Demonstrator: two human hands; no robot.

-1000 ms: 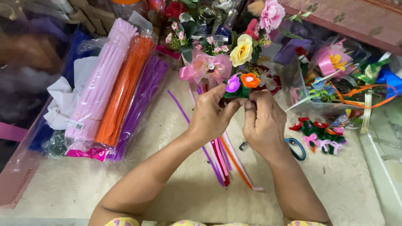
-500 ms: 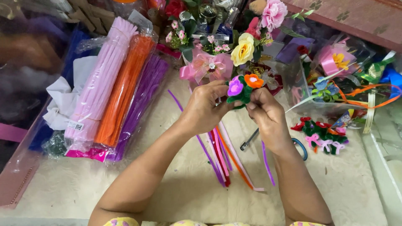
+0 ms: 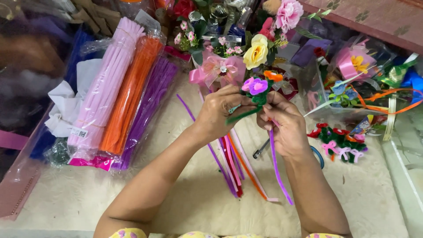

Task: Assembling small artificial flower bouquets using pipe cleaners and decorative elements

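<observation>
My left hand grips a small bunch of pipe-cleaner flowers, purple and orange blooms on green stems. A green stem sticks out sideways from under its fingers. My right hand is closed beside the bunch, pinching a purple pipe cleaner that hangs down along my wrist. Both hands meet over a cream fluffy mat. Loose pipe cleaners in red, pink, orange and purple lie on the mat under my hands.
Bagged bundles of pink, orange and purple pipe cleaners lie at the left. Artificial flowers and ribbon bows crowd the back. Finished small flowers and scissors lie at the right.
The flower bunch has tilted so the purple bloom now faces front. My right hand has drawn a purple pipe cleaner up; it now hangs along my wrist.
</observation>
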